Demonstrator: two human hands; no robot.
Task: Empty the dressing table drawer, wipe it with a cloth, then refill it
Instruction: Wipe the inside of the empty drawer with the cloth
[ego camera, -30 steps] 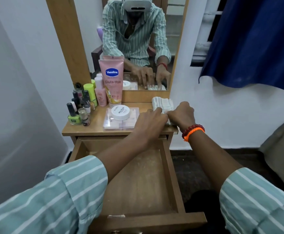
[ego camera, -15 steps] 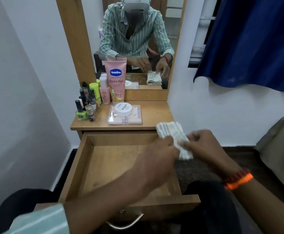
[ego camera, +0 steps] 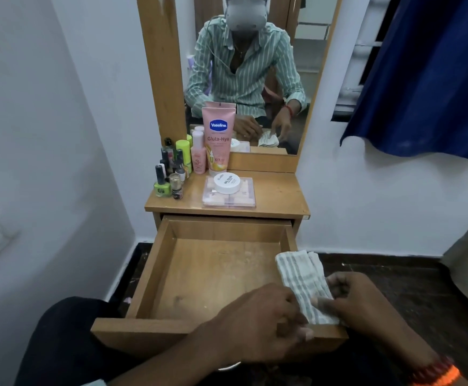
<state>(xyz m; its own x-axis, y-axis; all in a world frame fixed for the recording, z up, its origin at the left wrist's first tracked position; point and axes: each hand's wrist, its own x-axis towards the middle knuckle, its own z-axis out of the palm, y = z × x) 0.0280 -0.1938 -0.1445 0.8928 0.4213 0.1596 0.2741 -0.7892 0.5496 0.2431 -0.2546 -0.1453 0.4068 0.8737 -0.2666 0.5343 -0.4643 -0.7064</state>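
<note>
You had emptied the drawer [ego camera: 216, 277]; its things sat at 12 o'clock on the table top [ego camera: 277, 196]. Your right hand [ego camera: 366, 305] pinched the folded cloth [ego camera: 302, 280] at 3 o'clock, your left hand [ego camera: 260, 321] curled beside it. Wiping and refilling were left.

Bottles [ego camera: 171, 171] left on tabletop [ego camera: 277, 196]; drawer [ego camera: 149, 271] below, open.

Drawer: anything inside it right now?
Nothing lies in the drawer; its bare wooden floor shows pale smudges. The left hand and the striped cloth cover its front right corner, so that spot is unseen.
</note>
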